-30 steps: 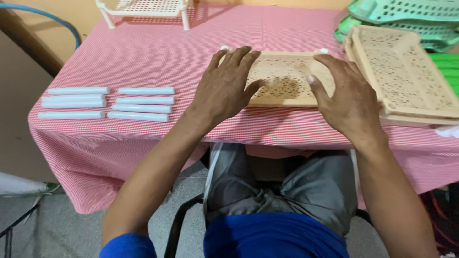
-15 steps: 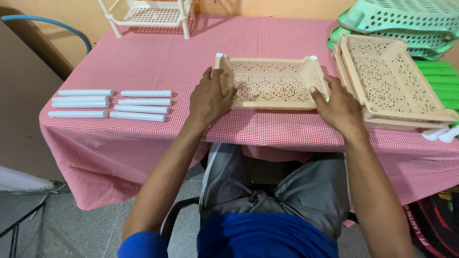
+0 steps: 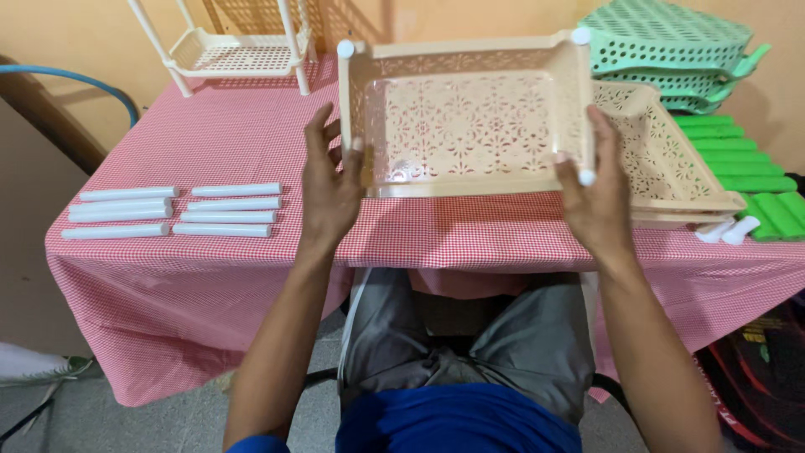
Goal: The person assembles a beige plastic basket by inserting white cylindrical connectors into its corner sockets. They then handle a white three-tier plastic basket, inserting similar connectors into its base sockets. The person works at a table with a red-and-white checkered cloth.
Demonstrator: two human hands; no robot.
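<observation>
Left hand (image 3: pixel 329 189) and right hand (image 3: pixel 597 197) each gripping a side of the beige perforated tray (image 3: pixel 470 117), lifted above the checked tablecloth (image 3: pixel 251 117), white tubes (image 3: pixel 176 210) near its left edge, another beige tray (image 3: pixel 671 159) just right

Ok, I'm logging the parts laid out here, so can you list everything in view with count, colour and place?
held basket tray: one, beige, lifted above the table between both hands
second basket tray: one, beige, on the table at right
green basket trays: a stack, count unclear, far right corner
white tubes: seven, table's left side, in two columns
green tubes: several, far right
white rack: one, assembled, far left of table
tablecloth: one, red-and-white check
blue hose: one, by the wall at left
left hand: grips the tray's left edge
right hand: grips the tray's right edge
</observation>
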